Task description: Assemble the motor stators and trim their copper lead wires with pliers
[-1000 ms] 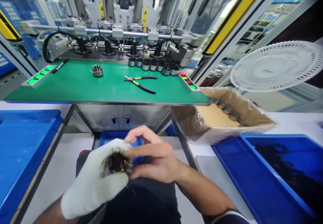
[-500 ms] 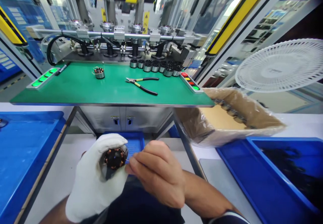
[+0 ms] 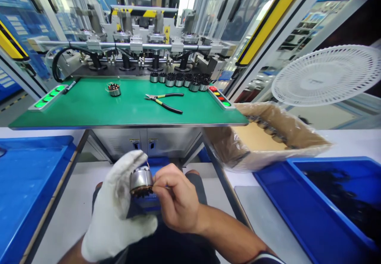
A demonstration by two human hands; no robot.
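My left hand (image 3: 119, 212), in a white glove, is closed around a small metal motor stator (image 3: 141, 181) with copper windings, held over my lap below the bench. My bare right hand (image 3: 175, 200) pinches at the stator's right side with curled fingers. The stator's steel side faces up and the copper shows at its lower edge. On the green bench mat (image 3: 89, 109) lie a second stator (image 3: 114, 90) and a pair of cutting pliers (image 3: 163, 100).
A row of several dark stators (image 3: 178, 81) stands at the mat's back edge below a multi-head machine (image 3: 143, 46). Blue trays sit at left (image 3: 26, 176) and right (image 3: 321, 200). A plastic-lined cardboard box (image 3: 268, 137) and a white fan (image 3: 327, 75) are at the right.
I have turned the stator in my gloved hand from its open copper face towards me to its steel side up. My right hand has closed in on it.
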